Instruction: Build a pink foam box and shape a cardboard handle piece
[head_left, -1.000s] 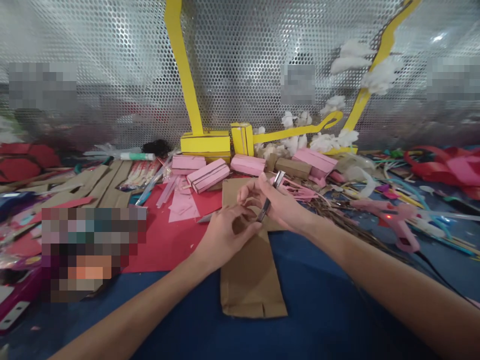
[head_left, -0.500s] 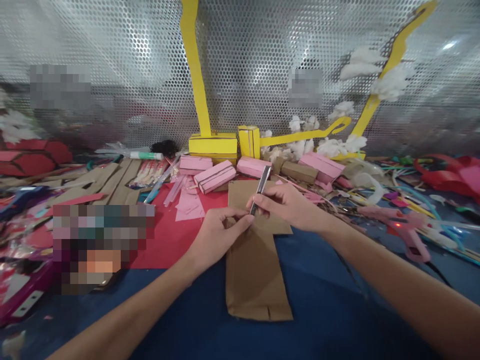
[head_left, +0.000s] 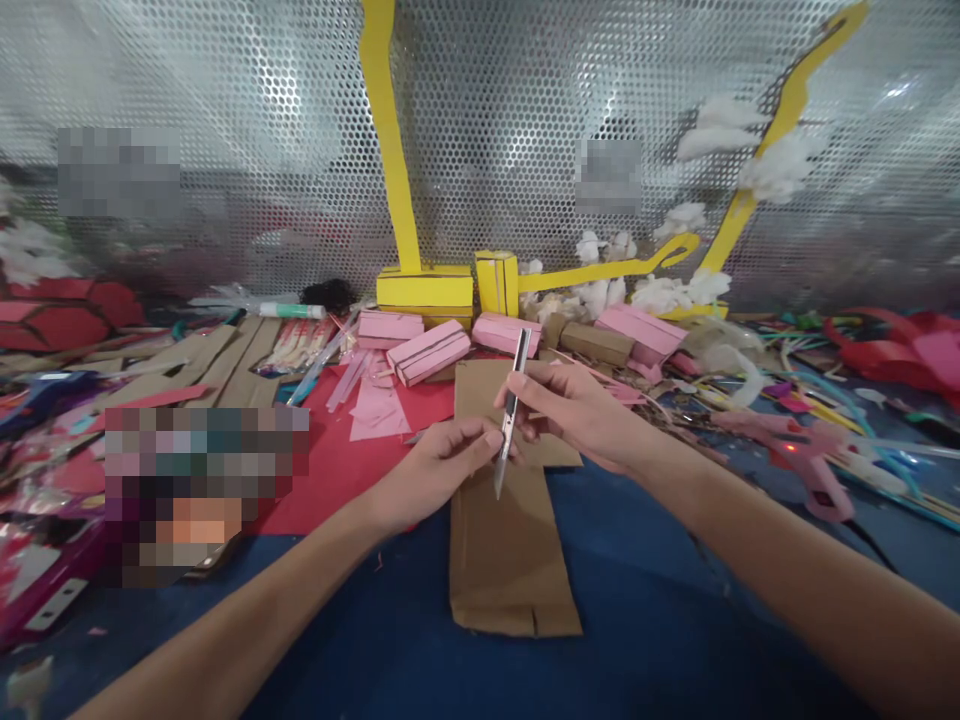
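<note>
A slim silver utility knife (head_left: 512,405) is held upright over the cardboard, tilted slightly, its pointed blade showing at the lower end. My right hand (head_left: 581,410) grips its upper body between thumb and fingers. Against its lower part, just above the blade, my left hand (head_left: 442,465) is closed with the thumb tip at the knife's side; its other fingertips are partly hidden. Beneath both hands lies a long brown cardboard piece (head_left: 510,570), with a small slit at its near edge. Another cardboard part sticks out to the right behind my hands.
Red paper (head_left: 300,500) lies left of the cardboard on the blue surface (head_left: 652,620). Behind stand pink boxes (head_left: 429,352) and yellow boxes (head_left: 424,290) before a perforated metal wall. A pink hot glue gun (head_left: 814,455), its light on, rests at right. Scraps clutter both sides.
The knife has shifted slightly left and stands more upright. Its blade now shows below my left thumb, where my fingers covered the lower end before. My left hand has shifted slightly left.
</note>
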